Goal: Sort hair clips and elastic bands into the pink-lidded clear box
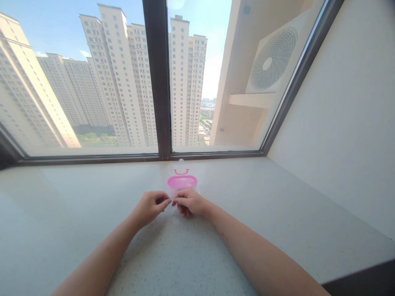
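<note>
My left hand is closed in a pinch, its thumb and forefinger pressed together. Close by on the right, my right hand pinches too, with its other fingers curled under. The fingertips of both hands almost meet above the sill. Whatever lies between them is too small and pale to make out. Just behind the hands stands a small clear container with a pink oval rim. Its transparent lid, with a pink handle, is raised toward the window. My right hand hides the container's lower part.
The pale speckled windowsill spreads under both arms. A dark window frame runs along its back edge, and a white wall rises at the right. Through the glass are tall buildings and an air-conditioner unit.
</note>
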Tool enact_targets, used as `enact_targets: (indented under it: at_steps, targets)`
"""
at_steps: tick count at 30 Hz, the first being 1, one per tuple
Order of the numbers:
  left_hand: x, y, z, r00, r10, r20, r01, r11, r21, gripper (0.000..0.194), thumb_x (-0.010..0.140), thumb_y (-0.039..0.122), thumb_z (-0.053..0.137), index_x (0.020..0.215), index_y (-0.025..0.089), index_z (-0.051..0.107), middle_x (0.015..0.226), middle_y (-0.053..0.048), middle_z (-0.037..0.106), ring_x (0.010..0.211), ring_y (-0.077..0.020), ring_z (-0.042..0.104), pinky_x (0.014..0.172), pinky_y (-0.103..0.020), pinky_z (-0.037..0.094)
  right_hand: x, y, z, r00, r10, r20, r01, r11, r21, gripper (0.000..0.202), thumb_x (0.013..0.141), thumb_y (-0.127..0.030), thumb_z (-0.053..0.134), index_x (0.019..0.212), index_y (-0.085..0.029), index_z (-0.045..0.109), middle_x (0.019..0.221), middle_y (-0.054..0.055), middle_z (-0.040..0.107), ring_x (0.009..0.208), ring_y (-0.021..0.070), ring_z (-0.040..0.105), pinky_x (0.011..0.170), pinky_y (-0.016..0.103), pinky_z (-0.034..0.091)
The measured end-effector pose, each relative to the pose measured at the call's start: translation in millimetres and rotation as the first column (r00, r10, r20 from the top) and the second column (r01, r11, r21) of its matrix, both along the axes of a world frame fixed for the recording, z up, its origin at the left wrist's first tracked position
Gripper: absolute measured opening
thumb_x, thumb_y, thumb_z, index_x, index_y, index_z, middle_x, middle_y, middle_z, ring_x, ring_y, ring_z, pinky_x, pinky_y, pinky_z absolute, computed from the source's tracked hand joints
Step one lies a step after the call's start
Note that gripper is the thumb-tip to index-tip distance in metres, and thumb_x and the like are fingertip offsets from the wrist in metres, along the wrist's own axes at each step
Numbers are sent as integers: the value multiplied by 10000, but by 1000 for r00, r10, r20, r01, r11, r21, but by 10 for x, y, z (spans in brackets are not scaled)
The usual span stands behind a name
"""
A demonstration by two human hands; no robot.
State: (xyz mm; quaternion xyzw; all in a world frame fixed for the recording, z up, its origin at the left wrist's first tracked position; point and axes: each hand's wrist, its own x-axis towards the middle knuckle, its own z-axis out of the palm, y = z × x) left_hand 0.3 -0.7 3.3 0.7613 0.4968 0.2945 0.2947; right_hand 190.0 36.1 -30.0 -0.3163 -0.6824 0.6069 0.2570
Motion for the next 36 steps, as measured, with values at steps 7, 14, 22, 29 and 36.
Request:
enact_targets:
  at_steps: [7,14,22,29,36]
  targets:
    - [8,-12,18,1000,9,-13,-9,1000,6,284,790,366,520,682,139,652,523,4,571,506,-116,482,494,-197,356,-6,-15,10,1000,-2,5,2,1000,9,165,843,-264,492,804,-131,582,525,-32,521,380,70,495,364,163,354]
    - [10,-14,15,1000,2,-26,-2,1000,6,294,796,381,520,702,143,664,529,1,581,507,-120,497,492,-196,363,-11,-11,7,1000,-3,6,3,1000,10,154,841,-241,484,804,-131,585,522,-33,520,381,69,497,361,162,361]
    - [29,-22,27,999,-28,-25,27,1000,-11,324,797,407,525,692,135,667,522,-4,587,504,-121,500,488,-197,353,-10,-35,43,999,0,33,-1,1000,10,158,857,-247,491,800,-129,580,527,-38,514,382,55,491,370,147,362]
    - [29,-18,22,999,-39,-36,39,999,-12,337,803,408,517,701,127,671,524,-1,576,502,-114,482,495,-199,342,-13,-38,23,998,9,56,-11,999,50,195,859,-287,509,786,-129,597,531,-30,507,384,63,492,369,157,365]
    - [41,-33,55,998,-46,-52,44,998,-35,326,802,400,511,700,136,674,523,0,577,491,-114,468,486,-199,335,0,-41,30,997,5,76,-11,997,79,226,854,-311,520,777,-119,609,527,-24,504,391,69,490,378,171,369]
